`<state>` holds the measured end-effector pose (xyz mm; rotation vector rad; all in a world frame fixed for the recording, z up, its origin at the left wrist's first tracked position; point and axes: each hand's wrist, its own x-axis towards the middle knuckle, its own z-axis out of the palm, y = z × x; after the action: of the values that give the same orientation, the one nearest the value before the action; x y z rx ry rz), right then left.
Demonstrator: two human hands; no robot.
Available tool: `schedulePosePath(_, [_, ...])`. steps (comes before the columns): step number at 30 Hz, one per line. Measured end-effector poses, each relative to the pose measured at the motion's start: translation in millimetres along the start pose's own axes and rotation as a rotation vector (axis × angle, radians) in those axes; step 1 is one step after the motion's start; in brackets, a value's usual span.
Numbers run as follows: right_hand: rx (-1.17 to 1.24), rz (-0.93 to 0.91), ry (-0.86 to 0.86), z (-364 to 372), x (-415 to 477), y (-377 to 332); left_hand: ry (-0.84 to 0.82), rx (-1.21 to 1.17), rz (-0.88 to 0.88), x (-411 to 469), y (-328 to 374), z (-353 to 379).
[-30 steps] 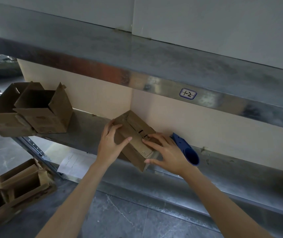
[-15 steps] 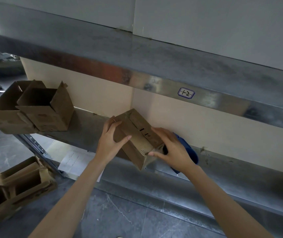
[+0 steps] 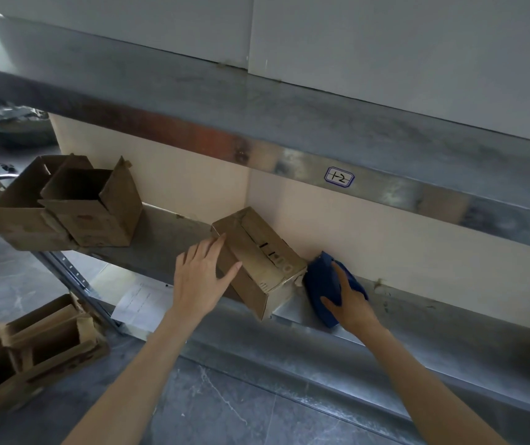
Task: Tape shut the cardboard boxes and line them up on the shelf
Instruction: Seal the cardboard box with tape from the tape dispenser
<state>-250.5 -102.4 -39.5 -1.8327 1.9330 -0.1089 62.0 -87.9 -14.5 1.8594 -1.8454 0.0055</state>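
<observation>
While the right hand (image 3: 348, 303) is closing its fingers (image 3: 340, 277) over the blue tape dispenser (image 3: 324, 284) at center-right of the frame (thumb underneath, grip looking only partly wrapped, so not a firm hold yet), the left hand (image 3: 201, 277) is lying flat and spread against the near-left side of the closed box (image 3: 257, 261), pressing, not gripping. That box is sitting at frame center on the lower shelf (image 3: 167, 232), its long axis running diagonally from upper left to lower right, with the lower-right end touching or just beside the dispenser; the near corner is hanging over the shelf's front edge. So the top seam is lying directly to the left of the right hand's fingers, and the right hand is the nearer one for taping, w/ the left steadying. I can't tell whether any tape is on the seam already.

Further out, at left of the frame, two open boxes (image 3: 93, 207) are standing on the same shelf, touching each other, flaps up; the nearer one is showing an empty interior, the other's inside is mostly hidden. At lower left, on the floor, more open boxes (image 3: 35, 351) are sitting nested together, apparently empty. A paper sheet (image 3: 141, 303) is lying below the shelf. A label (image 3: 339, 177) is stuck on the upper shelf's front rail.
</observation>
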Motion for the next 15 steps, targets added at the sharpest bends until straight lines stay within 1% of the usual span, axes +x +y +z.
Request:
schedulePosePath(4, [0.155, 0.010, -0.083, 0, 7, 3, -0.009, 0.016, -0.005, -6, 2, 0])
schedulePosePath(7, [0.232, 0.021, -0.133, -6, 12, 5, -0.043, -0.026, -0.037, -10, 3, -2])
schedulePosePath(10, [0.245, 0.008, -0.142, -16, 16, 7, -0.053, -0.066, -0.061, -13, 4, -4])
schedulePosePath(15, [0.194, -0.009, -0.147, -23, 20, 3, -0.051, -0.083, -0.077, -18, 6, -9])
